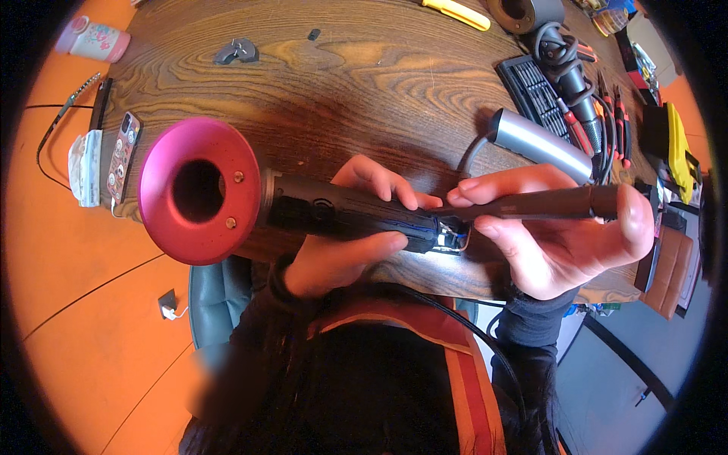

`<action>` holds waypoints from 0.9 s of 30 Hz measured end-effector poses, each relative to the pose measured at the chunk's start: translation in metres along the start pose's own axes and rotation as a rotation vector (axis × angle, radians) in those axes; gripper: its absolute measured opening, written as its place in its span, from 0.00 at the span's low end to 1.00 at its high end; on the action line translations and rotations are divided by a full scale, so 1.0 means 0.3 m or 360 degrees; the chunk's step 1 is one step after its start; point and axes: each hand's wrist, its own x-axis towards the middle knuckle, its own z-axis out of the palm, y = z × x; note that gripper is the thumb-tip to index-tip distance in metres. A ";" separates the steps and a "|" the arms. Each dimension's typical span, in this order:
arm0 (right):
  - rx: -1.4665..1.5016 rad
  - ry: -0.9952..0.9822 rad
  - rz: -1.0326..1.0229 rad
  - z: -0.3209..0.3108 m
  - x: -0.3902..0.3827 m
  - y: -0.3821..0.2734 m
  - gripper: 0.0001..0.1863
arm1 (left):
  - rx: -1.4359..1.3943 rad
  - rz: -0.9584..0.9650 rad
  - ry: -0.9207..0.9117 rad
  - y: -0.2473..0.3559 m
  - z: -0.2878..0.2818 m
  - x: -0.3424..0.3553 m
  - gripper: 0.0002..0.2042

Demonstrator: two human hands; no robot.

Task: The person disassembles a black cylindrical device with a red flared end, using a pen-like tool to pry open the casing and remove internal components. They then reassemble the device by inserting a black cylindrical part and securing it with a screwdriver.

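A hair dryer with a pink, funnel-shaped head (155, 193) lies across my left hand (322, 262). Its handle is a bare black core (334, 212), and my thumb and fingers wrap around it. At the handle's right end, thin wires (453, 237) and small inner parts show under bright light. My right hand (546, 262) grips a slim, dark, pen-shaped tool (538, 205) between thumb and fingers. The tool's left end is close to the exposed wires; whether it touches them I cannot tell. A black cable (485, 341) runs below, across my front.
Right of my hands lies a silver tube (542, 144) with a cord. Beyond it are a screwdriver bit set (527, 91), a red screwdriver (576, 133) and a dark corded hair dryer (569, 64). A yellow-handled tool (459, 13), small dark part (236, 51) and phone (123, 152) are farther off.
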 end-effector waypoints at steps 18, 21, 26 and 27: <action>-0.0631 0.0400 0.0709 -0.050 0.041 0.037 0.15 | -0.0071 -0.0038 0.0178 -0.003 0.012 -0.012 0.17; -0.1337 0.0036 0.0265 -0.061 0.070 0.060 0.12 | 0.0038 -0.0021 0.0193 -0.010 0.015 -0.012 0.17; -0.1509 -0.0476 0.0134 0.017 0.097 0.172 0.09 | 0.0057 0.0001 0.0183 -0.005 0.018 -0.015 0.17; -0.1551 -0.0508 0.0051 0.037 0.093 0.192 0.08 | 0.0011 0.0013 0.0174 -0.003 0.020 -0.016 0.17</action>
